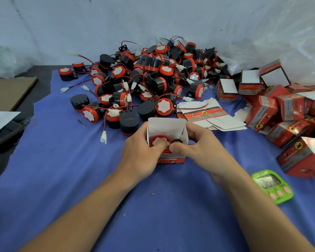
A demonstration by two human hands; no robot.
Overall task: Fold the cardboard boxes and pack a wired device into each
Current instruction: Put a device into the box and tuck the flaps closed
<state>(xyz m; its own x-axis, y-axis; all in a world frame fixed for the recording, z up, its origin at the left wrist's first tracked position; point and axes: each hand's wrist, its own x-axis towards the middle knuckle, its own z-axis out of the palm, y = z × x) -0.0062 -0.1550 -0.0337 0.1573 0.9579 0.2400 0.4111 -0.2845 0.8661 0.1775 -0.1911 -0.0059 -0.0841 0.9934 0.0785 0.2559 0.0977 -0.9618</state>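
A small red cardboard box point(171, 159) stands on the blue cloth, its white top flap point(166, 125) raised. Inside sits a red and black wired device point(157, 141), its white-centred face up. My left hand point(141, 151) grips the box's left side, with its thumb pressing on the device. My right hand point(200, 146) grips the right side, thumb over the box opening. A big pile of loose wired devices point(144, 77) lies behind. Flat unfolded boxes point(211, 113) are stacked to the right of the pile.
Several closed red boxes point(280, 110) are heaped at the right. A green timer point(272, 186) lies near my right forearm. A sheet of brown cardboard point(9, 90) rests at the far left. Plastic sheeting point(153, 19) covers the back.
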